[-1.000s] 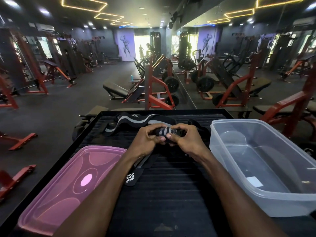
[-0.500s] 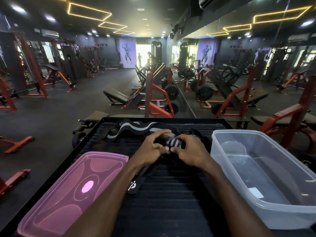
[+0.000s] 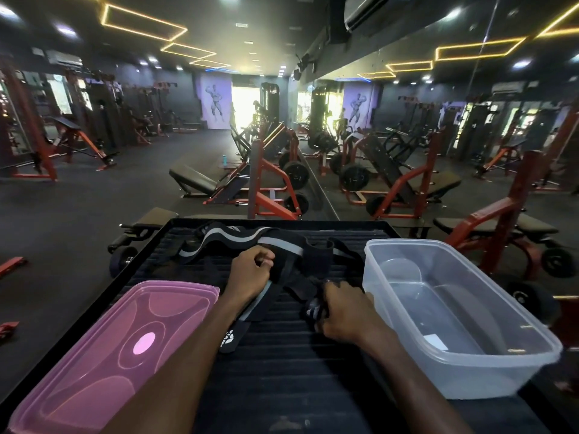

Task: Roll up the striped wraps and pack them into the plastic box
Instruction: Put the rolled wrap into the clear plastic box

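Black wraps with grey stripes point(image 3: 238, 238) lie loosely across the far part of a black ribbed table point(image 3: 282, 364). My right hand point(image 3: 343, 311) grips a small rolled striped wrap point(image 3: 313, 310) near the table's middle, left of the clear plastic box point(image 3: 463, 358). My left hand point(image 3: 250, 270) is curled on a flat wrap strap point(image 3: 260, 300) that runs toward me and ends in a black tab with a white logo point(image 3: 228, 338). Nothing lies in the box but a small white label on its floor.
A pink translucent lid point(image 3: 103, 349) lies on the table's left side. The clear box stands on the right side. Beyond the table's far edge are red and black gym machines, benches and weight plates on a dark floor, with a mirror wall at right.
My hands have parted: the right hand pulled the rolled wrap back toward me and to the right, while the left stayed further off on the flat strap. The camera tilted up a little.
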`<state>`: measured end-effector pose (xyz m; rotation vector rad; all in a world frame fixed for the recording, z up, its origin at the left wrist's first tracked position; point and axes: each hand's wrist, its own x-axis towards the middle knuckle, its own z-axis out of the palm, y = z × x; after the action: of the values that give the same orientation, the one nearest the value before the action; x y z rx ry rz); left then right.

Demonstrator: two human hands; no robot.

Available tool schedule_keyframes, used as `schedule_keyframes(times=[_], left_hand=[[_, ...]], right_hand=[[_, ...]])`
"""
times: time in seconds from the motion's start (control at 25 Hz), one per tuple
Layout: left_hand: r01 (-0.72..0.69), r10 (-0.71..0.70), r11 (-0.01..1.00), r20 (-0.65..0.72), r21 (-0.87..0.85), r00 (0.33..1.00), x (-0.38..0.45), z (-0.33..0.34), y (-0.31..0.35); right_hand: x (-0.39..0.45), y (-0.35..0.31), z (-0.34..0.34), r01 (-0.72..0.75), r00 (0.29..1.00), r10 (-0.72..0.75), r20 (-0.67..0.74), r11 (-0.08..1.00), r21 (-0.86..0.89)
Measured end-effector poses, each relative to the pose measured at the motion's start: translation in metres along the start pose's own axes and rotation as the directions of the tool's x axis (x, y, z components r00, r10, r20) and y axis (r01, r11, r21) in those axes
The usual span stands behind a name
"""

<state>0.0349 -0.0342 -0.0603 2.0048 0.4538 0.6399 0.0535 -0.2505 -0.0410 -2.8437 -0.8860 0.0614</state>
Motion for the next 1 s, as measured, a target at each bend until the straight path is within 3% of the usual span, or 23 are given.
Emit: schedule_keyframes(times=[0.24, 0.36, 0.48, 0.64, 0.76, 0.88, 1.0], left_hand=[[0.020, 0.009, 0.985, -0.171, 0.172, 0.985, -0.002, 0.001, -0.006], [0.095, -0.077, 0.974, -0.093, 0.207, 0.993, 0.001, 0.002, -0.009], [0.154, -0.157, 0.958, -0.008, 0.240, 0.988, -0.003, 0.002, -0.008], [0.145, -0.138, 0.971, -0.049, 0.192, 0.989, -0.005, -0.006, 0.001], [0.233, -0.228, 0.969, -0.063, 0.083, 0.972, -0.002, -0.017, 0.007], [0.314, -0.314, 0.949, -0.018, -0.006, 0.949, -0.001, -0.023, 0.010], [0.356, -0.357, 0.925, 0.017, -0.129, 0.934, 0.004, -0.031, 0.011]], right_hand=[[0.003, -0.011, -0.008, 0.024, 0.995, -0.020, -0.097, 0.999, 0.041], [0.026, -0.025, -0.014, 0.081, 0.970, -0.019, -0.243, 0.965, 0.249], [0.065, -0.036, -0.019, 0.086, 0.944, 0.036, -0.329, 0.934, 0.348], [0.102, -0.042, -0.020, -0.054, 0.966, 0.186, -0.179, 0.824, 0.564], [0.115, -0.046, -0.011, -0.189, 0.962, 0.273, -0.032, 0.742, 0.644], [0.120, -0.056, -0.001, -0.254, 0.960, 0.247, 0.131, 0.573, 0.780], [0.119, -0.072, 0.000, -0.244, 0.954, 0.258, 0.151, 0.378, 0.893]])
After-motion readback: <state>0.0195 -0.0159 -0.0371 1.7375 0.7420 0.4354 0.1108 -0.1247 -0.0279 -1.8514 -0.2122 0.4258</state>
